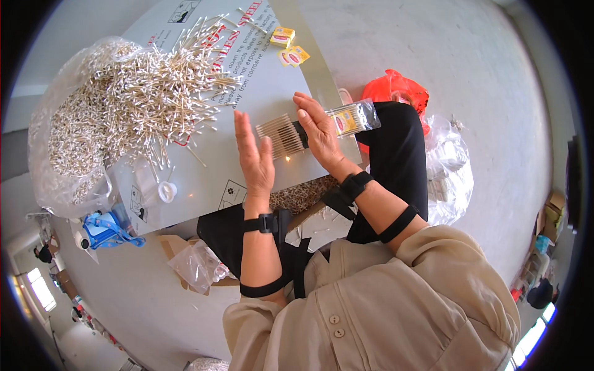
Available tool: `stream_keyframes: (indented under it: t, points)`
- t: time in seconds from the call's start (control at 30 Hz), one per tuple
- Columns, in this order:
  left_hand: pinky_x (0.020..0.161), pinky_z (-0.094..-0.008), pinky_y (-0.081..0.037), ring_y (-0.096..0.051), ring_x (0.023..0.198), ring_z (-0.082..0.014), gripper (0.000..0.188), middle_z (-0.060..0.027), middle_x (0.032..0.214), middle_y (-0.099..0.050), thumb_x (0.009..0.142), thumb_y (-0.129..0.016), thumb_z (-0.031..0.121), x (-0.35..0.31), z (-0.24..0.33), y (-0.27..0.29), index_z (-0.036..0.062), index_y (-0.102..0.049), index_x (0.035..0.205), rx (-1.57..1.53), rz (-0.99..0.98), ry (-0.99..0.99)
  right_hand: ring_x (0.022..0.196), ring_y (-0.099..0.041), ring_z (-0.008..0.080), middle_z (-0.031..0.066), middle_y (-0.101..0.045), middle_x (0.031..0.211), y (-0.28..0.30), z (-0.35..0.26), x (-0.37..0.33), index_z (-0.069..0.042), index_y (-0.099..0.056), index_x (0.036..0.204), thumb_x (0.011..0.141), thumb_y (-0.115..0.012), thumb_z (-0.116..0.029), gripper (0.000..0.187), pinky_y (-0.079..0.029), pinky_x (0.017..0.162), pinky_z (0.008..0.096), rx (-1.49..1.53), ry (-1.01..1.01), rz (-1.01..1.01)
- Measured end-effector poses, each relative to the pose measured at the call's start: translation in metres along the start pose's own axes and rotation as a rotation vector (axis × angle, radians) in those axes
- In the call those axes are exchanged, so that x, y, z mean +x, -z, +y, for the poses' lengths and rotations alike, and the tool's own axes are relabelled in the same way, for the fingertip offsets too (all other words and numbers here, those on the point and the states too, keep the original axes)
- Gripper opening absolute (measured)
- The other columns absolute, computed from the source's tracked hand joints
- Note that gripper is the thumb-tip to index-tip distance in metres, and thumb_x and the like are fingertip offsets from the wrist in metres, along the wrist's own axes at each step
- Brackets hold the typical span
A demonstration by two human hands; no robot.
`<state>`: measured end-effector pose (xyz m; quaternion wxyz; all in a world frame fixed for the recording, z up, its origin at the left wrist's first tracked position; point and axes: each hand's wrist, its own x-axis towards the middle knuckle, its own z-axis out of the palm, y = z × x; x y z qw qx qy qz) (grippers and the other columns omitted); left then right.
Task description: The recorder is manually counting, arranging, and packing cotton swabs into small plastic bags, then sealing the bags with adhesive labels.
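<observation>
My left hand (253,157) is held over the table with its fingers stretched out, holding nothing. Facing it is my right hand (318,137), its fingers also straight and extended. Between the two palms lies a row of cotton swabs (278,136), side by side with their sticks nearly parallel; a dark piece at its right end is partly covered by my right hand. Just beyond that hand, a clear plastic packet of cotton swabs with a yellow label (345,122) reaches past the table edge. Whether the right hand touches the row or the packet cannot be made out.
A big clear bag (46,133) spills loose cotton swabs (167,86) across the grey table (216,164). Small yellow cards (283,37) lie at the far edge. A white round container (167,191) stands near left. Red (396,93) and clear bags (447,167) sit at right.
</observation>
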<state>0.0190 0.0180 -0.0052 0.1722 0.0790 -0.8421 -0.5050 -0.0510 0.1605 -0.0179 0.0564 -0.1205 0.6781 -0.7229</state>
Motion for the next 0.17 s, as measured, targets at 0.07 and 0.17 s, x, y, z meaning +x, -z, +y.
stream_keyframes:
  t: [0.07, 0.17]
  points:
    - [0.118, -0.0471, -0.015, -0.017, 0.146, -0.0318, 0.081, -0.0171, 0.158, -0.018, 0.093, -0.054, 0.048, -0.009, 0.006, 0.004, 0.0052, -0.020, 0.152, 0.350, -0.105, -0.079, 0.127, -0.047, 0.0218, 0.0166, -0.050, 0.138, 0.007, -0.006, -0.003, 0.002, -0.056, 0.126, 0.099, -0.052, -0.017, 0.033, -0.038, 0.104, 0.0314, 0.004, -0.100, -0.034]
    - [0.118, -0.0531, -0.012, -0.014, 0.146, -0.0353, 0.097, -0.0153, 0.159, -0.014, 0.083, -0.063, 0.057, -0.023, 0.012, 0.005, 0.0084, -0.015, 0.153, 0.749, -0.337, -0.093, 0.125, -0.051, 0.0281, 0.0180, -0.052, 0.134, 0.022, -0.022, -0.008, -0.004, -0.058, 0.124, 0.095, -0.058, -0.015, 0.031, -0.040, 0.103, 0.0322, -0.227, -0.295, -0.176]
